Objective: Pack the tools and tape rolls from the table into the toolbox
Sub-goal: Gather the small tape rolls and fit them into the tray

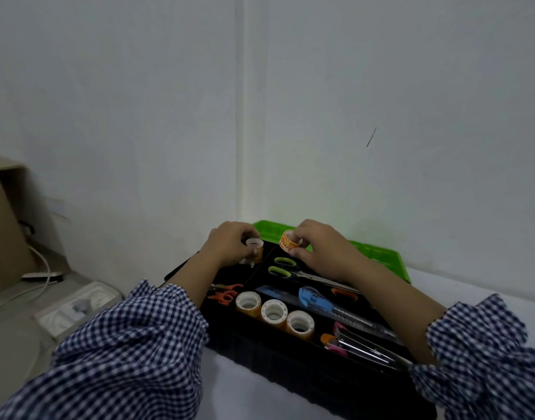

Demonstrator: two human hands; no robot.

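While the toolbox (290,368) sits open at the left edge of the desk (487,283), left grip (230,244) pinches a clear tape roll (254,244) at its far compartment; right grip (314,247) pinches an orange tape roll (288,242) just beside.

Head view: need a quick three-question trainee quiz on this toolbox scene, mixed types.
1. True or false: the green-handled steel scissors lie inside the black plastic toolbox.
2. How many white-cored tape rolls sit in a row in its front compartment? A) two B) three C) five
3. Fill in: the orange printed tape roll is pinched by the ___ hand.

Key: 1 true; 2 B; 3 right hand.
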